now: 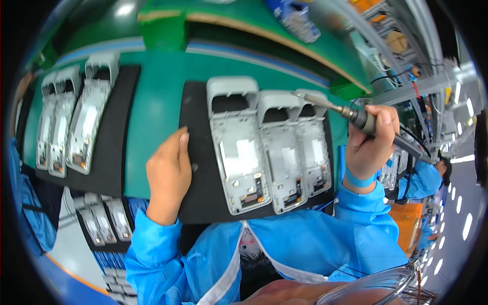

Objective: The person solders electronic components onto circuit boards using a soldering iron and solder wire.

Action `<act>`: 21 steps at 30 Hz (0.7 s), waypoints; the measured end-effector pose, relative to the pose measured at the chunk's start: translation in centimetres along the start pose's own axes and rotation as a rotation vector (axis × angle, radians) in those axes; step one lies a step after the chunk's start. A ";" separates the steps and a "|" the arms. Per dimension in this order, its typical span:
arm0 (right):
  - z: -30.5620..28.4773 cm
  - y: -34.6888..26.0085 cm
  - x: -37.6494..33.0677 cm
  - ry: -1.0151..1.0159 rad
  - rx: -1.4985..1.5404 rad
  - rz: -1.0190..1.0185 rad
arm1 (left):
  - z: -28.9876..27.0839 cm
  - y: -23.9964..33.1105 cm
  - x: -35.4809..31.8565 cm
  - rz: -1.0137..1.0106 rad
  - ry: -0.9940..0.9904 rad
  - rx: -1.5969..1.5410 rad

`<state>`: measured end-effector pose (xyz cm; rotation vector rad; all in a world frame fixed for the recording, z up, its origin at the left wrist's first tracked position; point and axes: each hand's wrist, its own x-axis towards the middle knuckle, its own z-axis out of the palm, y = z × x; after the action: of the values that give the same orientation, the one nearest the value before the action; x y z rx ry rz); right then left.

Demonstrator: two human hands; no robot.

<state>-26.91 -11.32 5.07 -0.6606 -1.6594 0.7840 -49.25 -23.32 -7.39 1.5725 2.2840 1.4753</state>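
Bracing the black mat (pixel 201 203) with our flat left hand (pixel 169 175), fingers together, we note three grey plastic housings (pixel 272 150) side by side: light, rigid, board-fragile; handle by edges. Right hand (pixel 368 142) fist-grips the electric screwdriver (pixel 356 117) above the rightmost.

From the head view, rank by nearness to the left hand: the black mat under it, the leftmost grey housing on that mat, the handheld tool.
1. Black mat: under the left hand, touching.
2. Leftmost grey housing: just to its right.
3. Handheld tool: far right, in the right hand.
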 end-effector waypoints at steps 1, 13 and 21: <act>-0.5 -1.0 1.2 0.118 0.014 0.042 | -0.6 0.4 -0.2 -0.040 -0.002 0.004; -0.3 2.1 17.2 0.185 -0.069 0.015 | -2.5 3.1 -0.7 -0.082 0.001 -0.021; 2.7 4.3 17.9 0.176 -0.137 -0.006 | -2.9 2.2 -1.0 -0.106 -0.024 -0.029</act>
<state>-33.25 4.68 12.14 -0.7970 -1.5623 0.5937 -48.46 -25.90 -4.73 1.4301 2.2829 1.4506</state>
